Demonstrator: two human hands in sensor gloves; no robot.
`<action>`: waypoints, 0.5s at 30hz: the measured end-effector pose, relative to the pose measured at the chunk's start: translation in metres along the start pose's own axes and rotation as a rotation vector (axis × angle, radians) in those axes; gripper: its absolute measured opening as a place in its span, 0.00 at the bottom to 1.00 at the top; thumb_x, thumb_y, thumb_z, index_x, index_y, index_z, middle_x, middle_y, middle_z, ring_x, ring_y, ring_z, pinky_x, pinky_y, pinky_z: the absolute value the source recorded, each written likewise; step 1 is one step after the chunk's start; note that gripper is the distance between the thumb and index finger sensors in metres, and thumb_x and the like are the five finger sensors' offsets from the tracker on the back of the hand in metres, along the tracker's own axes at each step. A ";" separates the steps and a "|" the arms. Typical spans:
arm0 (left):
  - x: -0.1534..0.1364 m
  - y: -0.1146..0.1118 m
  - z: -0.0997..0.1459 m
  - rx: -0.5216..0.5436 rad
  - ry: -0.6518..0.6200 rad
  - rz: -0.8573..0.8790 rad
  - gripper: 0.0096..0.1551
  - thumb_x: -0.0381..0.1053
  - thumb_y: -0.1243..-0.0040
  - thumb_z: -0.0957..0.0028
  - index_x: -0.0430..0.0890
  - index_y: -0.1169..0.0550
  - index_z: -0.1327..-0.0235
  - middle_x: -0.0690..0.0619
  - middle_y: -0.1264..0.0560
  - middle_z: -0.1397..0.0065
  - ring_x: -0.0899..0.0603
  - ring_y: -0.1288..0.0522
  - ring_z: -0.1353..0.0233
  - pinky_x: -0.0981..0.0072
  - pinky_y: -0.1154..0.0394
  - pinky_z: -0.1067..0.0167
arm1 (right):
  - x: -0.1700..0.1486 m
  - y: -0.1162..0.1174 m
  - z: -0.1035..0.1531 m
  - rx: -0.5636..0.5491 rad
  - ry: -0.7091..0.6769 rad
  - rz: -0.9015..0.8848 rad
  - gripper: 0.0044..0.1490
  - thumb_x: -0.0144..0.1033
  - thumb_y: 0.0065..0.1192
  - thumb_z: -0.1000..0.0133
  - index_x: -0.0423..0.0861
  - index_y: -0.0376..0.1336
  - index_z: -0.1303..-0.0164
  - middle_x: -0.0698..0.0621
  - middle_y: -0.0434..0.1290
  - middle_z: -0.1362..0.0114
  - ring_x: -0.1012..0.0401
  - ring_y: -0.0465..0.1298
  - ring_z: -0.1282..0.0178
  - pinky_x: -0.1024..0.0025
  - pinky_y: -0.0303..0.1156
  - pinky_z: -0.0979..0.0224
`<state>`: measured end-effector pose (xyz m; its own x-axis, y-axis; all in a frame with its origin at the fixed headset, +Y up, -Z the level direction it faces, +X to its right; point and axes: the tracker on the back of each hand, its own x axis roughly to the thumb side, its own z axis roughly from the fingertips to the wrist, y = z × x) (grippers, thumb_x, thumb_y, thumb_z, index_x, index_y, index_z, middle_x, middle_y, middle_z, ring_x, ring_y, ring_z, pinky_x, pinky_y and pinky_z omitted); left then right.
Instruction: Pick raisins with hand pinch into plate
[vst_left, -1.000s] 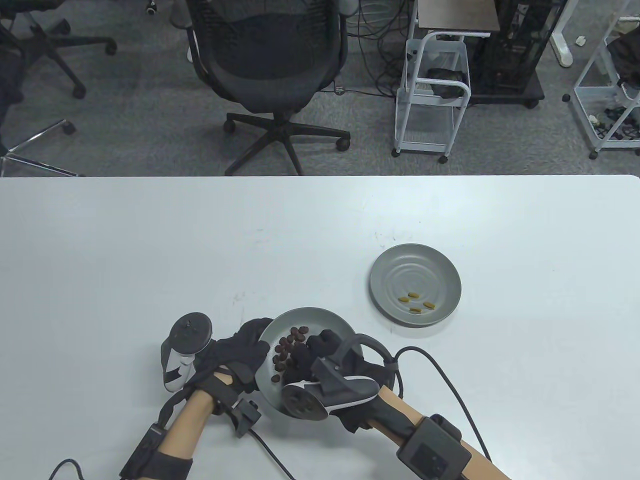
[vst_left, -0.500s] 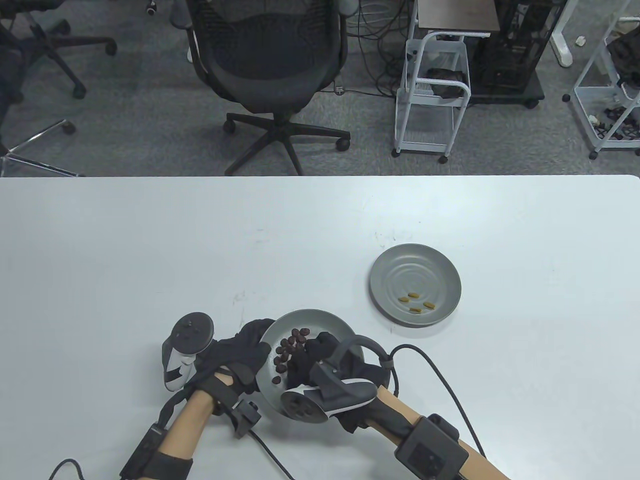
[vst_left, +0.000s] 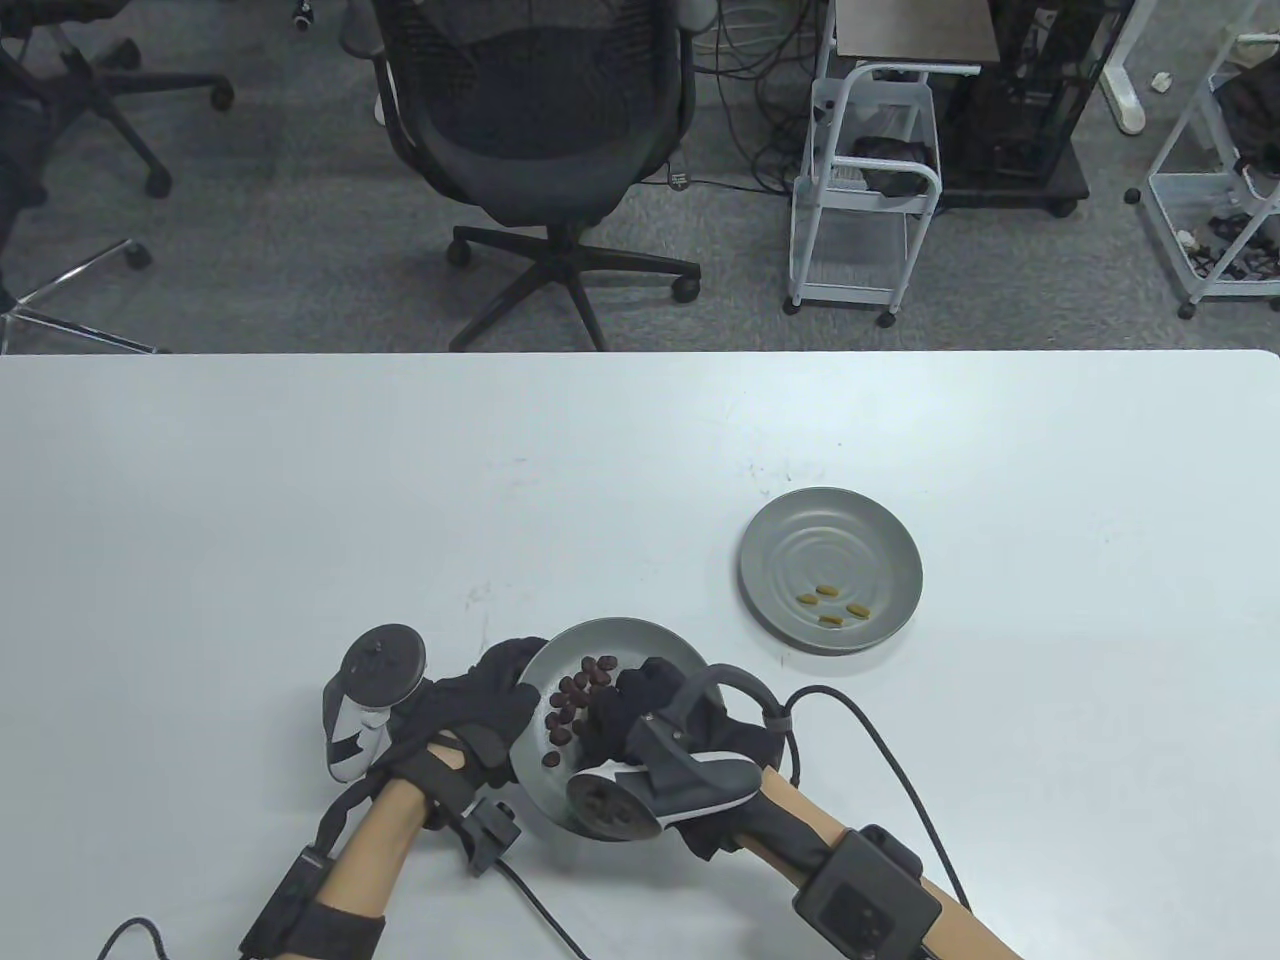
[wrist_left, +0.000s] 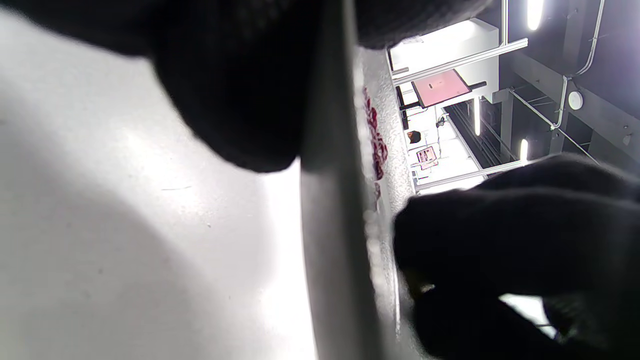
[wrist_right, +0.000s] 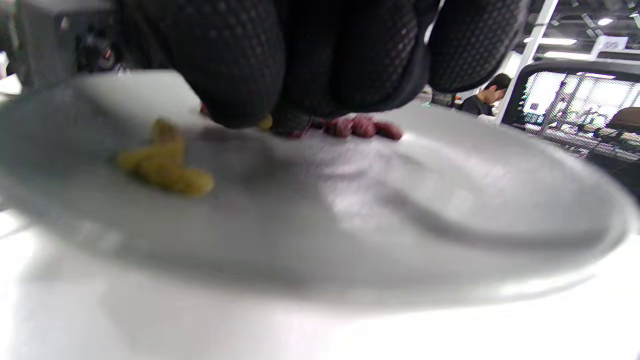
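Near plate (vst_left: 640, 640): left hand (vst_left: 470, 705) grips rim; right hand (vst_left: 640, 715), barely shifted since a second ago, fingers (wrist_right: 240, 65) bunched, pinching yellow raisin (wrist_right: 265, 121) at fingertips; transfer to far plate (vst_left: 880, 540) pending.

You will find nothing to read here: no word, brand, number or sign shows clearly in any of the three views. The pink panel (wrist_left: 440, 86) in your left wrist view carries only a small dark mark, too blurred to make out, and the bright screens (wrist_right: 570, 107) behind your right hand show no legible characters.
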<state>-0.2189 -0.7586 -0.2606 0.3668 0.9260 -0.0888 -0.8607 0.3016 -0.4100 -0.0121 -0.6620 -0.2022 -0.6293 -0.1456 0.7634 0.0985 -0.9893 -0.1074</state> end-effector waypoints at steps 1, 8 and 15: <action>0.000 0.000 0.000 0.001 0.001 -0.001 0.34 0.48 0.43 0.48 0.45 0.32 0.27 0.41 0.17 0.41 0.45 0.14 0.76 0.61 0.16 0.82 | -0.007 -0.006 0.001 -0.026 0.027 0.001 0.28 0.41 0.71 0.46 0.44 0.73 0.38 0.45 0.76 0.41 0.51 0.77 0.48 0.41 0.71 0.27; 0.001 0.000 0.000 0.000 0.002 -0.006 0.34 0.48 0.43 0.48 0.45 0.32 0.27 0.41 0.17 0.41 0.45 0.14 0.76 0.61 0.16 0.82 | -0.084 -0.024 0.007 -0.141 0.324 -0.035 0.28 0.42 0.71 0.46 0.45 0.73 0.37 0.46 0.76 0.41 0.51 0.77 0.48 0.41 0.71 0.27; 0.001 0.000 -0.001 -0.006 -0.004 -0.017 0.34 0.48 0.43 0.48 0.45 0.32 0.27 0.41 0.17 0.41 0.45 0.14 0.76 0.61 0.16 0.82 | -0.164 0.036 0.011 -0.057 0.625 -0.058 0.28 0.42 0.71 0.46 0.45 0.73 0.37 0.46 0.77 0.42 0.52 0.78 0.49 0.40 0.71 0.28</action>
<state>-0.2186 -0.7581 -0.2614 0.3798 0.9218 -0.0781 -0.8522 0.3158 -0.4172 0.1033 -0.6734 -0.3242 -0.9656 -0.0515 0.2548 0.0201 -0.9921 -0.1242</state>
